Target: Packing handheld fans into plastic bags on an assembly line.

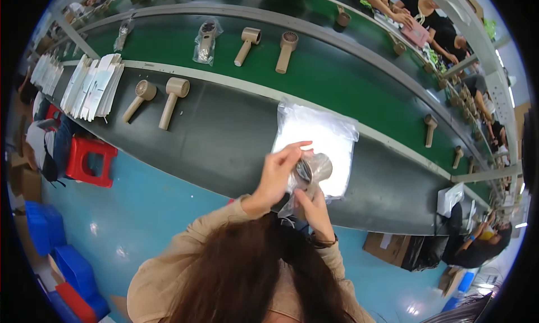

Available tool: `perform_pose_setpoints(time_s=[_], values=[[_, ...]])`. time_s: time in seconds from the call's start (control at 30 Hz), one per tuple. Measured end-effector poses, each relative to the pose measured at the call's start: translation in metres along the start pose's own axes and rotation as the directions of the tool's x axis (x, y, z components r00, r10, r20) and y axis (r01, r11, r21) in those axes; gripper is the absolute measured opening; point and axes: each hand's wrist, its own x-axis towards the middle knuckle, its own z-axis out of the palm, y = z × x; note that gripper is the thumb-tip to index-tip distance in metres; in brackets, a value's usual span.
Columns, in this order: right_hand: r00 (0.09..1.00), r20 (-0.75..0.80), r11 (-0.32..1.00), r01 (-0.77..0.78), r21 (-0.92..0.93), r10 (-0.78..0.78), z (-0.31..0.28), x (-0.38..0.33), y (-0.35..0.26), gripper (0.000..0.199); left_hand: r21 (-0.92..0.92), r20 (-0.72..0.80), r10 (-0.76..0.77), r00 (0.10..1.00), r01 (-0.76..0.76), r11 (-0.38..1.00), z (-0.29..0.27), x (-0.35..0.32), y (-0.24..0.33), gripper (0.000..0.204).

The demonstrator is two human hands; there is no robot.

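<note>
In the head view, the person is holding a small beige handheld fan, already half inside a clear plastic bag, up above the stack of clear bags on the dark tabletop, probably to keep the sleeve hanging free. The left hand is pinching the bag's top edge in a closed grip; the right hand is wrapping shut around the fan's handle below.

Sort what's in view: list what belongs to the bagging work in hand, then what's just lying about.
In hand:
- left hand pinching the clear bag
- right hand holding it from below
- beige handheld fan inside the clear bag
- stack of clear bags on the grey table

Lying about:
- two bare fans
- flat white cartons
- red stool
- fans on the green belt
</note>
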Motion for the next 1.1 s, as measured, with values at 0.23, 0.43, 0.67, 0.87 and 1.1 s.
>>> perform_pose_setpoints(time_s=[0.23, 0.43, 0.67, 0.87, 1.1], values=[[0.97, 0.24, 0.999, -0.029, 0.032, 0.02, -0.03, 0.076, -0.052, 0.037, 0.651, 0.129, 0.101, 0.987, -0.161, 0.742, -0.096, 0.121, 0.063, 0.017], [0.917, -0.172, 0.854, 0.25, -0.456, -0.361, -0.089, 0.245, -0.062, 0.028, 0.994, 0.109, 0.699, 0.706, -0.093, -0.062, -0.222, 0.273, 0.078, 0.052], [0.773, -0.391, 0.499, -0.112, -0.86, -0.5, -0.116, 0.336, -0.053, 0.071, 0.991, 0.133, 0.332, 0.934, -0.125, -0.047, -0.224, 0.334, 0.06, 0.084], [0.821, 0.276, 0.643, 0.564, -0.518, -0.499, -0.114, 0.176, -0.082, 0.019, 0.632, 0.197, 0.185, 0.963, -0.269, 0.727, -0.169, 0.21, 0.11, 0.054], [0.885, 0.246, 0.371, 0.399, -0.839, -0.396, -0.113, 0.021, 0.005, 0.01, 0.608, 0.249, -0.04, 0.968, -0.124, 0.784, -0.073, 0.056, 0.063, 0.016]])
